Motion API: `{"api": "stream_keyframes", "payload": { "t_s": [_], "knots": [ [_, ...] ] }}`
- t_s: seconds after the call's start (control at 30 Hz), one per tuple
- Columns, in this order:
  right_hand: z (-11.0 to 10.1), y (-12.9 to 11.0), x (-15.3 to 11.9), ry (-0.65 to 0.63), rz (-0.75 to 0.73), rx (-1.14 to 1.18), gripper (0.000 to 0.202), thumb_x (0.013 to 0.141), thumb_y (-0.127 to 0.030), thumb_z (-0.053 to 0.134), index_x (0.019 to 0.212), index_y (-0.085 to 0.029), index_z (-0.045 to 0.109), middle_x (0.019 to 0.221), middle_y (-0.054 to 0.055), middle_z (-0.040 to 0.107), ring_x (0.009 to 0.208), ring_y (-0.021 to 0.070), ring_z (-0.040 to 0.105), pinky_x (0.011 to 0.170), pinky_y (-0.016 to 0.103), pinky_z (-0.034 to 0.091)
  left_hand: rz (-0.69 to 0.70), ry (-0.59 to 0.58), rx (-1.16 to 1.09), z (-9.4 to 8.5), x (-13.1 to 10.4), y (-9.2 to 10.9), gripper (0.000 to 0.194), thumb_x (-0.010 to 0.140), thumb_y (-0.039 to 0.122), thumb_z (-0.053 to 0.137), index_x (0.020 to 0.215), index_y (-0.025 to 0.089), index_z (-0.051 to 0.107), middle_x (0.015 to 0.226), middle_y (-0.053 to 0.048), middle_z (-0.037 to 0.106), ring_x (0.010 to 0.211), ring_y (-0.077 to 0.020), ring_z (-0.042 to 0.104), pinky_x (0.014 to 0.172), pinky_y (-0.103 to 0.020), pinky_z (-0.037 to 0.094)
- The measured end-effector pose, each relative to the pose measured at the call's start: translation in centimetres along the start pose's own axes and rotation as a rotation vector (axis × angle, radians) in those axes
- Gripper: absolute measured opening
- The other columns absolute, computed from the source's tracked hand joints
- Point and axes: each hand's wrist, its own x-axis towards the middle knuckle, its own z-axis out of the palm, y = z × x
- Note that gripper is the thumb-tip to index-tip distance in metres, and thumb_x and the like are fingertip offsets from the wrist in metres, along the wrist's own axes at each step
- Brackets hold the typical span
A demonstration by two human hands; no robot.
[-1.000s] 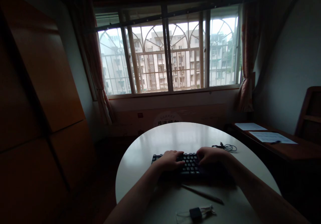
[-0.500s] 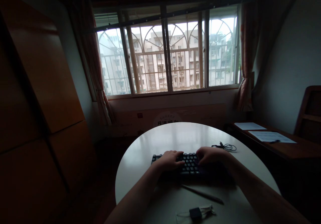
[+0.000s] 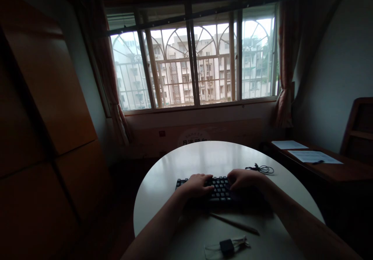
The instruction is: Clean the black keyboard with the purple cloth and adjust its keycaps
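A black keyboard (image 3: 220, 193) lies on the round white table (image 3: 163, 167), with both hands over it. My left hand (image 3: 198, 184) rests on its left part, fingers stretched over the keys and the thumb apart. My right hand (image 3: 246, 178) is over the right part, bent at the wrist; its thumb and forefinger are apart, and the other fingers are hidden behind the hand. Neither hand visibly lifts anything. Nearer to me lies a thin tapered stick (image 3: 236, 224). A small black block with pale wire loops (image 3: 226, 247) lies at the near edge of view.
A bundled black cable (image 3: 260, 169) lies on the table beyond my right hand. To the right, a low wooden table (image 3: 352, 170) bears paper sheets (image 3: 314, 157) and a dark pen-like object. A wooden cabinet (image 3: 49, 85) stands left; a barred window (image 3: 192, 66) is ahead.
The view has shifted very slightly. Both hands stay in nearly the same place on the keyboard, and the things on the table have not moved.
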Motion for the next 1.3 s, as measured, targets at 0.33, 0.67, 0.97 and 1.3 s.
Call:
{"api": "stream_keyframes", "payload": {
  "t_s": [0.33, 0.67, 0.97, 1.3],
  "knots": [
    [-0.05, -0.23, -0.17, -0.001, -0.006, 0.014, 0.028, 0.066, -0.035, 0.071, 0.087, -0.016, 0.069, 0.078, 0.001, 0.065, 0.074, 0.0181, 0.058, 0.061, 0.024, 0.042, -0.007, -0.006, -0.012, 0.08, 0.08, -0.15, 0.069, 0.085, 0.068, 0.045, 0.144, 0.032, 0.04, 0.137, -0.007, 0.053, 0.125, -0.0329, 0.047, 0.101, -0.043, 0.038],
    [-0.14, -0.4, -0.24, -0.008, -0.002, 0.014, 0.028, 0.067, -0.035, 0.071, 0.087, -0.016, 0.069, 0.079, 0.001, 0.064, 0.075, 0.0177, 0.058, 0.062, 0.024, 0.042, -0.002, 0.0, -0.02, 0.06, 0.04, -0.13, 0.069, 0.086, 0.068, 0.044, 0.144, 0.032, 0.04, 0.137, -0.006, 0.054, 0.126, -0.0323, 0.047, 0.102, -0.043, 0.037],
    [-0.13, -0.53, -0.36, 0.002, -0.006, 0.03, 0.026, 0.066, -0.033, 0.071, 0.084, -0.016, 0.069, 0.076, 0.0, 0.064, 0.073, 0.0172, 0.057, 0.062, 0.024, 0.042, -0.001, 0.004, -0.004, 0.17, 0.18, -0.19, 0.068, 0.086, 0.066, 0.046, 0.144, 0.031, 0.041, 0.137, -0.007, 0.054, 0.125, -0.0321, 0.048, 0.102, -0.042, 0.037],
    [-0.19, -0.73, -0.41, -0.001, 0.008, 0.033, 0.027, 0.066, -0.034, 0.071, 0.086, -0.016, 0.068, 0.079, 0.001, 0.065, 0.075, 0.0183, 0.058, 0.062, 0.024, 0.043, 0.0, 0.0, -0.011, 0.08, 0.07, -0.18, 0.068, 0.086, 0.067, 0.045, 0.143, 0.031, 0.041, 0.137, -0.007, 0.054, 0.125, -0.0325, 0.048, 0.102, -0.043, 0.038]
  ]
}}
